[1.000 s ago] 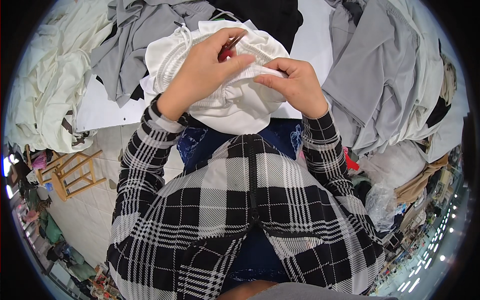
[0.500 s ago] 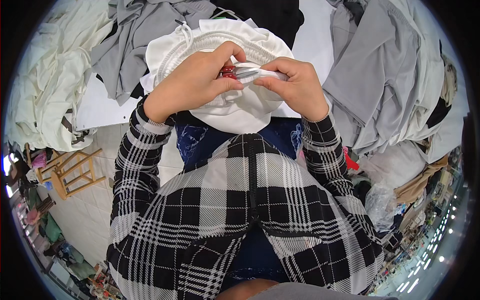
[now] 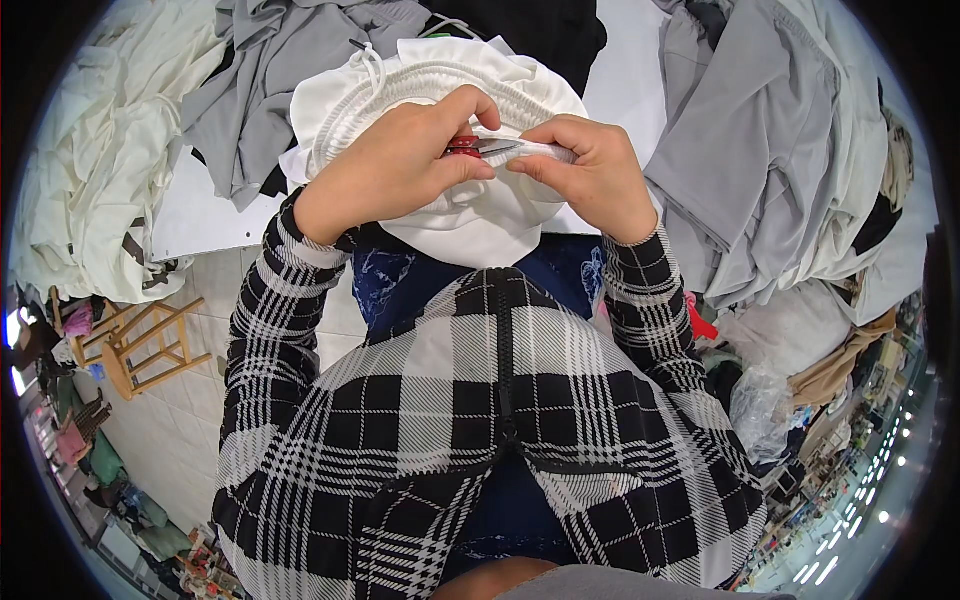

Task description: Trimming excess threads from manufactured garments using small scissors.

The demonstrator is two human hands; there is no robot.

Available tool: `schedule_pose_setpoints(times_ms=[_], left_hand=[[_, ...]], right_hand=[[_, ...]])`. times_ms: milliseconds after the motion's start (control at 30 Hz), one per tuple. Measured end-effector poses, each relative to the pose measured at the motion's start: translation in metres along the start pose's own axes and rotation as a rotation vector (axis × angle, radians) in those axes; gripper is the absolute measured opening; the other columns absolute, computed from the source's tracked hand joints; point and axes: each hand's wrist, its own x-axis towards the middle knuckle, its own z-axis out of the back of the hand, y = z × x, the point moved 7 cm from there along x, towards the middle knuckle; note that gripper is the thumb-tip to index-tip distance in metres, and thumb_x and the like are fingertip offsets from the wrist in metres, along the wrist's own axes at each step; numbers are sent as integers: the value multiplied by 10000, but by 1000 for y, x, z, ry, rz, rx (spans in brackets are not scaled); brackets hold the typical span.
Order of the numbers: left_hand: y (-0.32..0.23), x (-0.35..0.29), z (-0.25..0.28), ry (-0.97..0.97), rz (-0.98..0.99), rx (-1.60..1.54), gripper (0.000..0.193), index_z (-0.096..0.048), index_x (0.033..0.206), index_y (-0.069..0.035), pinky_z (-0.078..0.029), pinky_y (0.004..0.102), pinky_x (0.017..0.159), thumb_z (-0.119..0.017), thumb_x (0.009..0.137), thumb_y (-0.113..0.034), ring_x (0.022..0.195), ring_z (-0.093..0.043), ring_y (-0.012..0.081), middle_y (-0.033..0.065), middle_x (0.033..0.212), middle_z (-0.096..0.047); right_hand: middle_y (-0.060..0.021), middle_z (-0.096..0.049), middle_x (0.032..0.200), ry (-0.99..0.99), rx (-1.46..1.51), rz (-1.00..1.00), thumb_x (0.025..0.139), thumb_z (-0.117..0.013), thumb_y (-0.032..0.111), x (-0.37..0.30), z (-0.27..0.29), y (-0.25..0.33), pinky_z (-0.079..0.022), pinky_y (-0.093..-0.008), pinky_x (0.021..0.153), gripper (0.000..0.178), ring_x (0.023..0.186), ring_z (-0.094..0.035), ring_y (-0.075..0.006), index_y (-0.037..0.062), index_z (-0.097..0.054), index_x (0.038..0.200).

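Observation:
In my left hand (image 3: 400, 165) is a pair of thread snips (image 3: 464, 147) with red handles and pointed metal blades aimed right. Thumb and fingers close around the handles. Between the thumb and fingers of my right hand (image 3: 600, 178) a fold of a white garment (image 3: 480, 228) is pinched, just beside the blade tips. Whether the blades touch the cloth I cannot tell. A gathered elastic waistband (image 3: 345, 120) curves around behind both hands, and a white drawstring (image 3: 372, 65) with a dark tip sticks up at its far left. The garment hangs over the table's near edge.
White garments (image 3: 100, 150) heap at the far left, beside grey ones (image 3: 265, 90). More grey clothing (image 3: 750, 150) piles at the right, and black cloth (image 3: 540, 25) lies behind. A wooden stool (image 3: 150, 345) stands on the tiled floor at left. A clear plastic bag (image 3: 765, 405) sits low at right.
My left hand and the snips have shifted slightly to the right, toward the pinched fold. My right hand stays in place on the garment.

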Motion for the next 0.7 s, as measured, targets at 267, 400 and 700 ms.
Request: schedule_pose_setpoints(times_ms=[267, 400, 700], left_hand=[[1, 1, 0, -35, 22, -15, 341, -465, 1057, -59, -391, 252, 564, -675, 794, -116, 595, -506, 143, 63, 681, -561], [4, 3, 3, -53, 49, -29, 356, -470, 1073, -52, -391, 238, 567, -680, 792, -112, 601, -500, 121, 47, 677, -554], [17, -3, 16, -237, 121, -198, 357, -597, 1057, -31, -341, 177, 580, -740, 746, -133, 658, -394, 37, -46, 762, -499]], right_hand=[[-94, -640, 715, 32, 7, -43, 720, -726, 152, 1, -1, -3, -457, -255, 569, 190, 598, -589, -164, 10, -662, 827], [-85, -649, 720, 11, 42, -49, 731, -724, 165, 2, 2, -6, -459, -248, 572, 198, 600, -586, -138, 9, -668, 839], [-2, -625, 748, 54, 125, -190, 772, -726, 136, -2, 1, -17, -417, -183, 565, 221, 646, -522, -41, -21, -656, 910]])
